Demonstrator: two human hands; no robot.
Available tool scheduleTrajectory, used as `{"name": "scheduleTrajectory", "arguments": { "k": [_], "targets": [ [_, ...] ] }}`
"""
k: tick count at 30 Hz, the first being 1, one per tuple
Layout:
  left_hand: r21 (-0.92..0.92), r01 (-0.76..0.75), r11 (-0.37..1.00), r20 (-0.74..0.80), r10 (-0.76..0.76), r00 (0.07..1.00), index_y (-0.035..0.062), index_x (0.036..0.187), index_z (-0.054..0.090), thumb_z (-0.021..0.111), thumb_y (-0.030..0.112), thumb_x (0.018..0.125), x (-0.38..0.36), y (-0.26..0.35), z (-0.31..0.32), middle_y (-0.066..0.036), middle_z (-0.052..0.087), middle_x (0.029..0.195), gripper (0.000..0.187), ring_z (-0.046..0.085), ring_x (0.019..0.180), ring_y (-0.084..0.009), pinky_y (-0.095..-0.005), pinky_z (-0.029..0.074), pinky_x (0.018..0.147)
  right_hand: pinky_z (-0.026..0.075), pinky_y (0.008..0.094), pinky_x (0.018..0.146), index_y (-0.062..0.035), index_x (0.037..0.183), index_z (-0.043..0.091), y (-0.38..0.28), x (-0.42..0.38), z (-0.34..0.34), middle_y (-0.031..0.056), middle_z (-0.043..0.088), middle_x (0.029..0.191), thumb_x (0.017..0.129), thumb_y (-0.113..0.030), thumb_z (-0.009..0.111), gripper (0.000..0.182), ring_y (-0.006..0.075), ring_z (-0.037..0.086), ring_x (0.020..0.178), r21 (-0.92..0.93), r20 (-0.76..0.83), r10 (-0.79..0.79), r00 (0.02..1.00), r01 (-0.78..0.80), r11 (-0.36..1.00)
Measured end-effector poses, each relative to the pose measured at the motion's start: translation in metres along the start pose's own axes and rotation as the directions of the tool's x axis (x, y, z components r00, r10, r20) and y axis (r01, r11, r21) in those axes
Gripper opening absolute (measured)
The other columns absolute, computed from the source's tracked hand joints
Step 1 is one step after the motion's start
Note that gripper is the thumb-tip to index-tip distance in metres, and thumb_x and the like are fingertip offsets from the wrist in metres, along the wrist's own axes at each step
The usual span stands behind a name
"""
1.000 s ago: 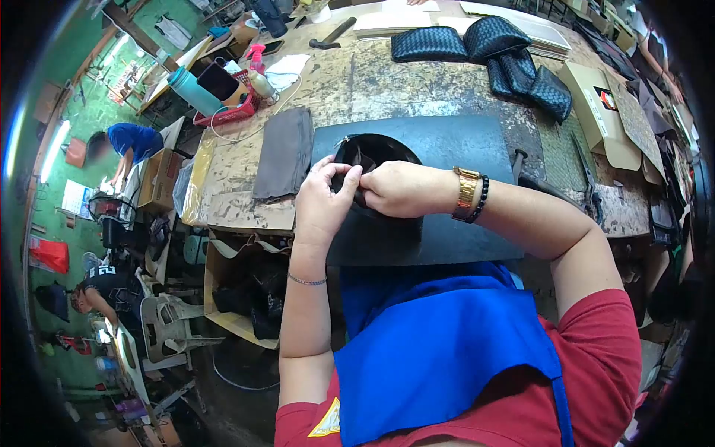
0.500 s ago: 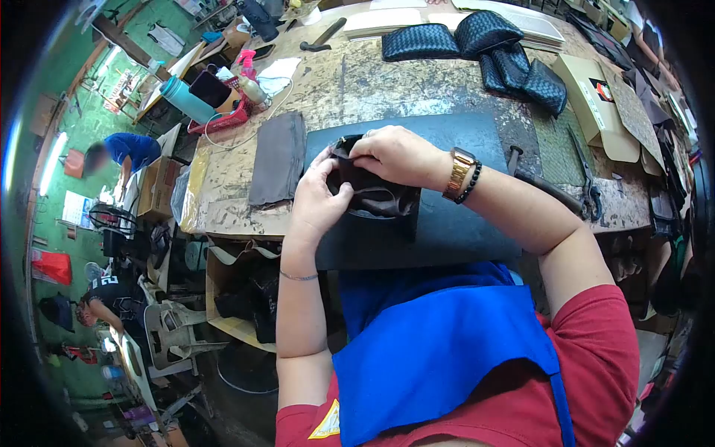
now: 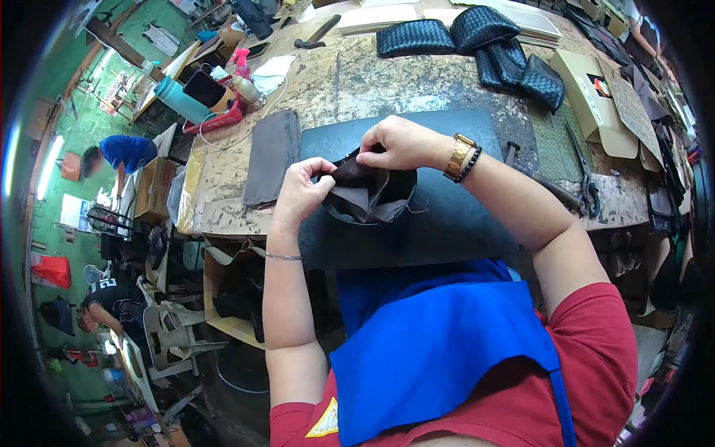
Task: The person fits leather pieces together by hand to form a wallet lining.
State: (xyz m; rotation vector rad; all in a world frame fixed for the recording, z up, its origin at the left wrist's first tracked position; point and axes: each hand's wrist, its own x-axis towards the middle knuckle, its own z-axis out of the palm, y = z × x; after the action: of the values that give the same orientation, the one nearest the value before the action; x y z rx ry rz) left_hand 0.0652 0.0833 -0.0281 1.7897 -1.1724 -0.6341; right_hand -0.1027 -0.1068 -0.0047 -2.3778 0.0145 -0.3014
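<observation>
Between my hands is a dark pouch (image 3: 404, 195), its mouth spread toward me so the grey-brown lining (image 3: 356, 195) shows in loose folds. My left hand (image 3: 299, 192) pinches the rim on its left side with thumb and fingers. At the far edge of the opening, my right hand (image 3: 402, 151) is closed on the rim too. Below the pouch lies a smooth dark mat (image 3: 465, 201). A stack of grey-brown fabric pieces (image 3: 269, 160) lies left of the mat, beyond my left hand.
Black woven padded pieces (image 3: 417, 37) lie at the back. To the right are a hammer (image 3: 551, 185), scissors (image 3: 585, 171) and a cardboard box (image 3: 588, 93). Another hammer (image 3: 319, 33), a red basket (image 3: 232, 115) and a turquoise tumbler (image 3: 179, 100) stand back left. Two people work at far left.
My hands have moved apart, the left one outward and to the left. The pouch's mouth is wider, and more of its lining shows. The view has shifted slightly.
</observation>
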Motion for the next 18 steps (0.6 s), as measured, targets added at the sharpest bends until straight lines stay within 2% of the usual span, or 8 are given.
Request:
{"name": "scheduleTrajectory", "arguments": {
  "k": [1,4,7,10,13,16,18],
  "targets": [
    [-0.002,0.001,1.0,0.005,-0.001,1.0,-0.0027,0.091,0.069,0.065,0.007,0.082,-0.003,0.003,0.0,0.002,0.062,0.074,0.014,0.05,0.069,-0.0034,-0.0226,0.043,0.062,0.052,0.0359,0.066,-0.0016,0.089,0.073,-0.001,-0.002,0.004,0.0168,0.07,0.078,0.089,-0.029,0.069,0.028,0.0274,0.068,0.069,-0.003,-0.01,0.014,1.0,-0.014,1.0],
    [-0.019,-0.01,1.0,-0.054,0.009,0.998,-0.0018,0.09,0.069,0.068,0.012,0.088,-0.007,0.006,0.009,0.002,0.062,0.074,0.014,0.051,0.07,-0.0038,-0.0226,0.043,0.064,0.053,0.0342,0.068,-0.0016,0.087,0.073,0.001,-0.008,0.011,0.0155,0.071,0.08,0.088,-0.028,0.072,0.027,0.0263,0.068,0.072,0.011,-0.083,0.042,0.996,-0.041,0.999],
    [-0.152,-0.013,0.988,-0.091,-0.001,0.996,-0.0019,0.089,0.071,0.071,0.016,0.09,-0.012,0.006,0.013,-0.002,0.067,0.079,0.018,0.057,0.074,-0.006,-0.0233,0.046,0.068,0.054,0.0319,0.073,-0.0023,0.086,0.074,0.009,-0.012,0.022,0.0125,0.074,0.086,0.086,-0.024,0.076,0.022,0.0224,0.07,0.077,0.115,-0.311,-0.07,0.948,0.11,0.987],
    [-0.102,-0.17,0.98,-0.135,0.155,0.979,-0.003,0.088,0.072,0.073,0.015,0.088,-0.013,0.001,0.014,-0.006,0.071,0.088,0.018,0.062,0.081,-0.0091,-0.0248,0.049,0.075,0.054,0.0294,0.078,-0.0022,0.083,0.075,0.005,-0.019,0.024,0.0094,0.075,0.091,0.083,-0.019,0.078,0.017,0.0167,0.07,0.083,0.291,-0.281,0.152,0.948,-0.066,0.954],
    [-0.055,-0.164,0.985,-0.141,0.155,0.978,-0.0017,0.086,0.073,0.075,0.01,0.087,-0.016,0.01,0.015,-0.008,0.071,0.099,0.012,0.061,0.085,-0.0101,-0.0242,0.048,0.08,0.054,0.0276,0.079,-0.002,0.083,0.075,0.009,-0.018,0.02,0.0083,0.075,0.092,0.083,-0.018,0.078,0.016,0.0123,0.069,0.084,0.369,-0.19,0.249,0.95,-0.166,0.914],
    [-0.142,-0.097,0.985,-0.14,0.078,0.987,-0.0023,0.083,0.073,0.076,0.009,0.085,-0.014,0.007,0.018,-0.008,0.071,0.099,0.012,0.061,0.085,-0.0099,-0.0243,0.049,0.08,0.053,0.0261,0.075,-0.0012,0.084,0.074,0.012,-0.018,0.019,0.0069,0.075,0.088,0.082,-0.018,0.078,0.018,0.0109,0.067,0.08,0.256,-0.21,0.147,0.967,-0.09,0.962],
    [-0.165,-0.069,0.984,-0.135,0.047,0.99,-0.0026,0.083,0.073,0.077,0.009,0.083,-0.013,0.005,0.018,-0.009,0.072,0.097,0.013,0.062,0.084,-0.0103,-0.0256,0.05,0.079,0.052,0.0262,0.071,-0.0018,0.084,0.074,0.006,-0.018,0.015,0.0064,0.074,0.083,0.082,-0.02,0.079,0.019,0.0108,0.066,0.076,0.224,-0.16,0.185,0.97,-0.147,0.963]
  ]
}}
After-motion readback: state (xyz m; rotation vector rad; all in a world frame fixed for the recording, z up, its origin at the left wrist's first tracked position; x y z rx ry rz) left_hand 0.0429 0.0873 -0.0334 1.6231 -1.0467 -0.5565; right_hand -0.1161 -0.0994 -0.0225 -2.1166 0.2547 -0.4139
